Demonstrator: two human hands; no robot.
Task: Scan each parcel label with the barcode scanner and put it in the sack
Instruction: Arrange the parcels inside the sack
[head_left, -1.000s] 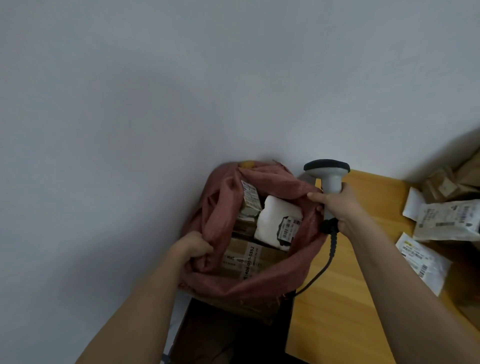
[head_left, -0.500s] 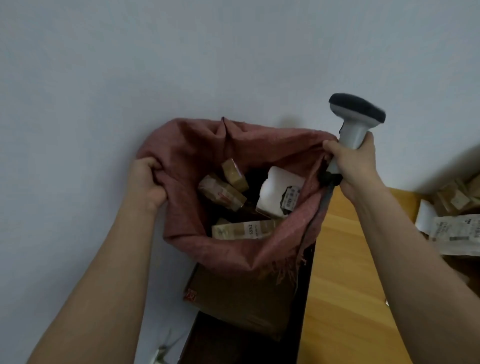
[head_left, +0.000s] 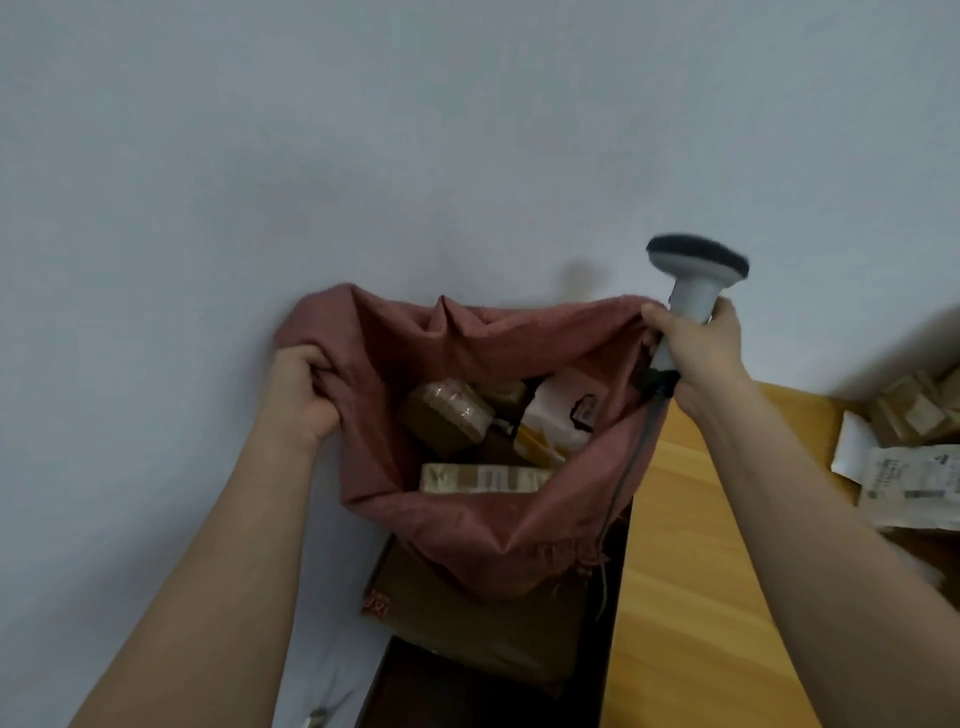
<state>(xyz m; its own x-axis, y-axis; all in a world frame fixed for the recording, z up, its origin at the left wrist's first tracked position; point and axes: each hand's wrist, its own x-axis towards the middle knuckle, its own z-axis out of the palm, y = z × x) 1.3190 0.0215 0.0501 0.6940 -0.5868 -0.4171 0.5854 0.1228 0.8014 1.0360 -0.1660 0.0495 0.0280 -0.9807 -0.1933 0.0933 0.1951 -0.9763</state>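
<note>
Hands hold the reddish woven sack (head_left: 467, 525) open: left hand (head_left: 306, 387) bunches its rim, right hand (head_left: 698, 353) grips the grey barcode scanner (head_left: 691, 291) plus rim. Best keep the mouth wide.

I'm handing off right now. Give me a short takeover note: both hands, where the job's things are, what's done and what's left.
Left hand grips the left rim of the red-brown woven sack.
Right hand holds the grey handheld barcode scanner and pinches the sack's right rim, mouth held open.
Done: several parcels in the sack, including a brown taped box and a white labelled package.
Left: labelled parcels on the wooden table, not yet bagged.
</note>
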